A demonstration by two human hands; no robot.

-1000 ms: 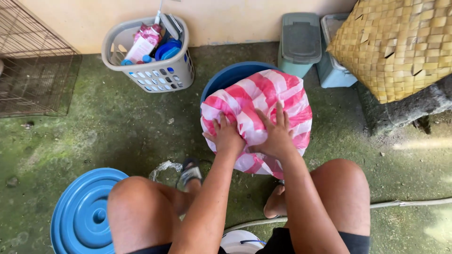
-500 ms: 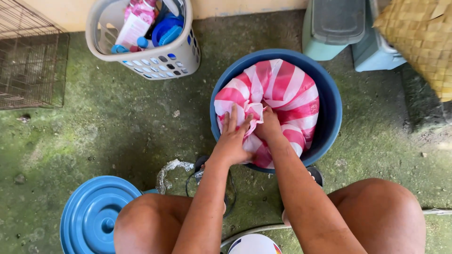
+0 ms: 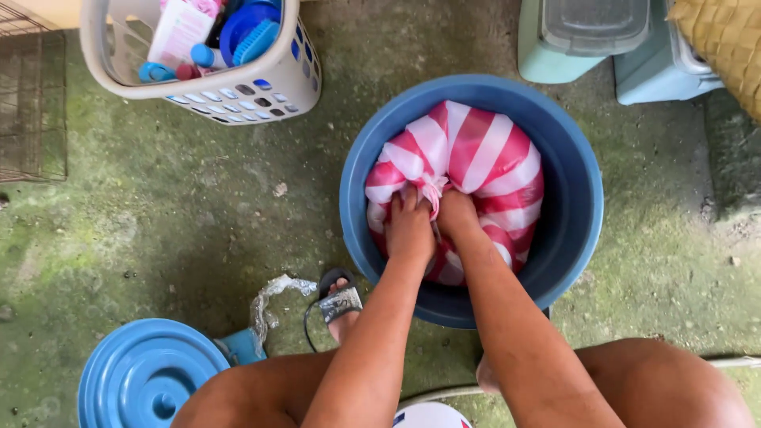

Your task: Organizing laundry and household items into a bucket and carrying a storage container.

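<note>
Both hands [image 3: 432, 224] bunching striped bag [image 3: 468, 170], neck toward knees, in tub [image 3: 583, 214]

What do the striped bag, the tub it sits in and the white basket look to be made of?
Striped bag: thin plastic film, apparently; glossy, crinkled, bunched where both hands grip it.
Blue tub: moulded plastic, smooth, with a slightly shiny rim.
White basket: rigid plastic, matte, with rows of moulded holes in the wall.

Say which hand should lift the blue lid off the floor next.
Left, probably. The blue lid lies on the floor by the left knee, on the side of the left hand. The right hand would have to cross over from the striped bag in the blue tub.
</note>
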